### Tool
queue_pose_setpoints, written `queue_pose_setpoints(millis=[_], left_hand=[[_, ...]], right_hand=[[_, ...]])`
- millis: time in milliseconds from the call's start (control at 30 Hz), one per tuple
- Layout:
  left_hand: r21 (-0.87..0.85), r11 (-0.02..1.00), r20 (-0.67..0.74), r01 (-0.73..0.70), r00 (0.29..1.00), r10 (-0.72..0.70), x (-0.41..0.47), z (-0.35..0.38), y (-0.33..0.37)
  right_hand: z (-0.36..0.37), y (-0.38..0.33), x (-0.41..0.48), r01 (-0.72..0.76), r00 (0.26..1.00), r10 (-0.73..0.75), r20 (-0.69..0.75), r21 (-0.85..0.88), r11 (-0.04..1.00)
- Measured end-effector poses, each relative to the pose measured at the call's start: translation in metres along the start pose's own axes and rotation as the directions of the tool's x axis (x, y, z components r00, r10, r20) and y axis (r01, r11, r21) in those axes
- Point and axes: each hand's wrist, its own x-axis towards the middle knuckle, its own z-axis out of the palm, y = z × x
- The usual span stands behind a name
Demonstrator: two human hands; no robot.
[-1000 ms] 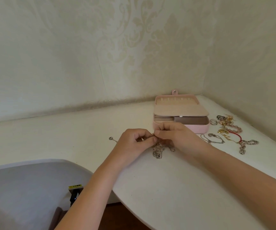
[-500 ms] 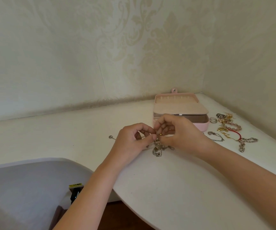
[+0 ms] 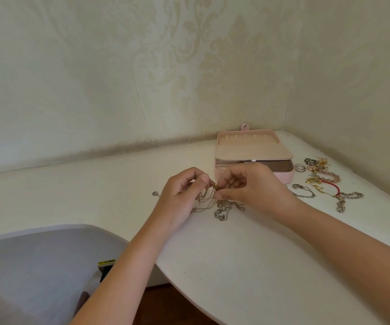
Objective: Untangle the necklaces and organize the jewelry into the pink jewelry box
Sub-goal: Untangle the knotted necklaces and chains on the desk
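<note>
While the white worktop (image 3: pixel 236 266) carries everything, the pink jewelry box (image 3: pixel 285 178) stands open toward its far corner, with loose rings and bracelets (image 3: pixel 323 177) spread just to its right. In front of the box, the left hand (image 3: pixel 180 195) and right hand (image 3: pixel 248 188) each pinch the tangled necklaces (image 3: pixel 222 208), lifting a small gold knot between them while the other chains trail on the worktop. Pulling the hands apart too hard would likely tighten that knot or snap a fine chain.
</note>
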Motion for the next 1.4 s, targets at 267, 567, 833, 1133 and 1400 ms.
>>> queue_pose_setpoints(millis=[267, 567, 833, 1133, 1400], left_hand=[[0.056, 0.996, -0.093, -0.063, 0.993, 0.068, 0.0, 0.002, -0.004], [0.021, 0.995, -0.111, -0.096, 0.989, 0.098, 0.002, 0.003, -0.005], [0.057, 0.989, -0.108, -0.137, 0.984, 0.142, -0.003, 0.005, 0.001], [-0.009, 0.996, -0.1, -0.084, 0.992, 0.083, -0.004, 0.002, 0.004], [-0.055, 0.996, -0.082, -0.071, 0.994, 0.067, -0.004, 0.004, 0.009]], right_hand=[[-0.008, -0.002, -0.001, -0.145, 0.989, 0.136, 0.054, 0.245, 0.959], [-0.013, -0.003, 0.0, -0.182, 0.983, 0.181, 0.037, 0.363, 0.914], [-0.01, -0.004, 0.0, -0.15, 0.988, 0.125, 0.089, 0.405, 0.902], [-0.01, -0.004, 0.001, -0.158, 0.988, 0.14, 0.071, 0.453, 0.877], [-0.018, -0.003, 0.001, -0.046, 0.993, 0.052, -0.106, 0.056, 0.997]])
